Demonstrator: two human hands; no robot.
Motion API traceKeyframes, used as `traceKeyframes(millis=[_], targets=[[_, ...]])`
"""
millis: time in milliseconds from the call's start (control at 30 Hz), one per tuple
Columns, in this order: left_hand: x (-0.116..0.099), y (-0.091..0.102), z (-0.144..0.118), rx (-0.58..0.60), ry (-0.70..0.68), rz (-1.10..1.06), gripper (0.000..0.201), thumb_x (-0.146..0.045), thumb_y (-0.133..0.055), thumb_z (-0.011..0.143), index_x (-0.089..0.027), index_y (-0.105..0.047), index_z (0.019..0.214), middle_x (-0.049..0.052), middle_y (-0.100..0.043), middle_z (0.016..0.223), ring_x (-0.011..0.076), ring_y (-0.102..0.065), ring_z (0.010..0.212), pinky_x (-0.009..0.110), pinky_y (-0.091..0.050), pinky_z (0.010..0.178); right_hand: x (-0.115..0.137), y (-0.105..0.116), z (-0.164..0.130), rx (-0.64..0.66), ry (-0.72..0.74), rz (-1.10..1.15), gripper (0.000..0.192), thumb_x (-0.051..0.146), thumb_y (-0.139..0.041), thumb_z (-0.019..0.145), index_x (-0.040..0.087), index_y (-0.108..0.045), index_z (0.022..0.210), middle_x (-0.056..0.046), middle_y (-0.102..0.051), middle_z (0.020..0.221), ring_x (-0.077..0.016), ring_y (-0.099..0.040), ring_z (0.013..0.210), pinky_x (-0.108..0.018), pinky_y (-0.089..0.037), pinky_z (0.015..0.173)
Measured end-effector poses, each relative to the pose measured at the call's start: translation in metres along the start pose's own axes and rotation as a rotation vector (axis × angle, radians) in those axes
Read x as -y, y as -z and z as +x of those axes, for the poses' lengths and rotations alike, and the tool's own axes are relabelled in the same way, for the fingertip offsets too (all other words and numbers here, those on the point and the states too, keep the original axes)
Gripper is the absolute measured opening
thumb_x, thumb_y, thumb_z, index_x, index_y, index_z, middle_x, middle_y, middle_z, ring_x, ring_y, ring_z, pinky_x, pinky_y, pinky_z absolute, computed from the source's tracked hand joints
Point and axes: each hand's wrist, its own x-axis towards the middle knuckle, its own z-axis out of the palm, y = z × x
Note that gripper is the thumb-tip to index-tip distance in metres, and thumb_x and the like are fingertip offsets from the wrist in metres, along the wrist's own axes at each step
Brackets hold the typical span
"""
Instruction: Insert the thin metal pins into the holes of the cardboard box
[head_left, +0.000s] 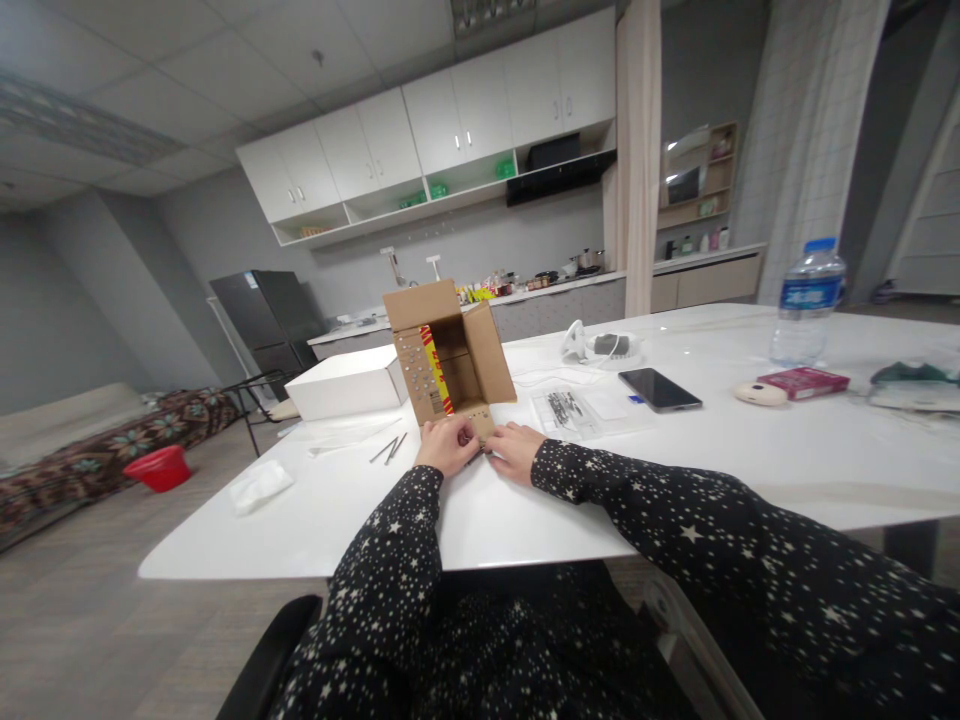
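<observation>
An open cardboard box [491,375] stands on the white table, its opening turned toward me. Its left flap bears yellow and red tape [436,370] and many small pale dots. At the lower flap [480,418], my left hand [447,446] is closed with the fingertips curled together; whatever they pinch is too small to make out. My right hand [516,452] has its fingers pressed together at the right edge of that same flap, gripping it. Left of my left hand lie two thin dark rods [391,448].
A white box [349,382] stands behind on the left, with a crumpled tissue [260,486] nearer the edge. On the right are a clear plastic packet [564,412], a phone [660,389], a cream mouse [760,393], a magenta box [804,382] and a water bottle [806,305].
</observation>
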Motion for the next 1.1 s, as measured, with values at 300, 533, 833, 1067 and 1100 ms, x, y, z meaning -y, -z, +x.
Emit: traceKeyframes(millis=[300,533,833,1067,1100], targets=[[0.0016,-0.0011,0.0004,0.023,-0.026,0.021,0.017,-0.036,-0.057,0.073,-0.021,-0.056,0.066,-0.001,-0.065,0.072,0.0189,-0.059,0.077,0.034,-0.033,0.078,-0.0020,-0.0035,0.0008,-0.014,0.009,0.012,0.024,0.030,-0.045,0.086,0.021,-0.062,0.100,-0.008,-0.060,0.101,-0.0229,-0.052,0.093,-0.034,-0.041,0.077],[0.0019,-0.0005,0.0002,0.069,-0.042,0.034,0.020,-0.037,-0.057,0.074,-0.020,-0.055,0.064,-0.001,-0.064,0.069,0.0189,-0.058,0.077,0.034,-0.033,0.080,-0.0015,-0.0039,0.0011,-0.015,-0.004,0.015,0.024,0.029,-0.045,0.086,0.021,-0.062,0.101,-0.008,-0.059,0.103,-0.0228,-0.052,0.093,-0.034,-0.041,0.077],[0.0024,-0.0008,0.0006,0.024,-0.012,0.045,0.015,-0.035,-0.053,0.078,-0.020,-0.057,0.074,0.001,-0.064,0.078,0.0194,-0.057,0.084,0.035,-0.033,0.081,-0.0014,-0.0025,0.0011,-0.018,-0.002,0.015,0.025,0.029,-0.045,0.086,0.021,-0.062,0.102,-0.008,-0.060,0.101,-0.0238,-0.053,0.093,-0.035,-0.041,0.077],[0.0070,-0.0075,0.0031,-0.120,0.048,0.065,0.022,-0.032,-0.051,0.082,-0.023,-0.057,0.101,0.005,-0.060,0.100,0.0219,-0.053,0.099,0.038,-0.034,0.089,-0.0011,-0.0025,0.0002,-0.021,0.009,0.015,0.024,0.028,-0.046,0.085,0.021,-0.063,0.100,-0.008,-0.060,0.102,-0.0231,-0.053,0.092,-0.034,-0.041,0.076],[0.0081,-0.0091,0.0038,-0.131,0.057,0.076,0.023,-0.032,-0.051,0.083,-0.023,-0.056,0.103,0.006,-0.059,0.101,0.0224,-0.053,0.100,0.039,-0.034,0.089,-0.0007,-0.0024,0.0002,-0.021,0.006,0.013,0.024,0.028,-0.046,0.085,0.021,-0.063,0.100,-0.008,-0.060,0.101,-0.0230,-0.053,0.092,-0.034,-0.041,0.076]])
